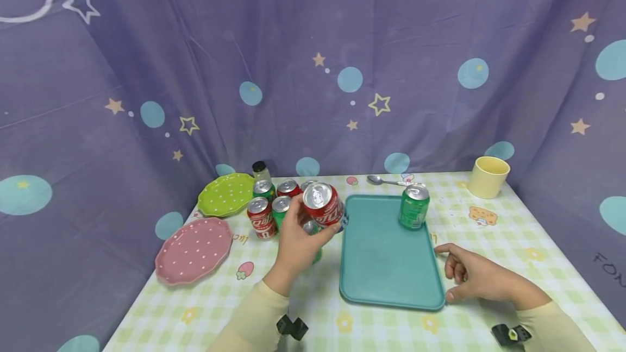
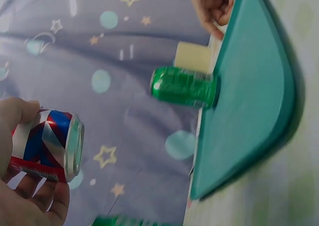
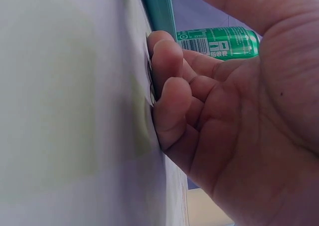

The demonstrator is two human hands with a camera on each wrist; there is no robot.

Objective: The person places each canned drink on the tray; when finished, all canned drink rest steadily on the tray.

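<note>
Left hand: I see my left hand [image 1: 296,241] raised just left of the tray, fingers and thumb curled round a red can [image 1: 323,205] and gripping it by its side; the can is tilted, its silver top turned toward the head camera.
Red can: off the table, in the air above the near edge of the can cluster and beside the tray's left rim; in the left wrist view it [image 2: 49,145] shows red, blue and silver panels.
Right hand: my right hand [image 1: 476,277] rests on the tablecloth at the tray's near right corner, fingers loosely bent, holding nothing; in the right wrist view the fingertips [image 3: 167,61] lie against the cloth just beside the tray's edge.
Tray: a teal tray [image 1: 381,265] lies flat at the middle of the table.
Green can: stands upright on the tray's far right corner [image 1: 413,207].
Can cluster: more red and green cans [image 1: 268,208] stand left of the tray, with a dark-capped bottle [image 1: 261,171] behind.
Plates: a green plate [image 1: 224,194] far left, a pink plate [image 1: 194,250] nearer.
Far edge: a spoon [image 1: 386,181] and a yellow cup [image 1: 488,177].
</note>
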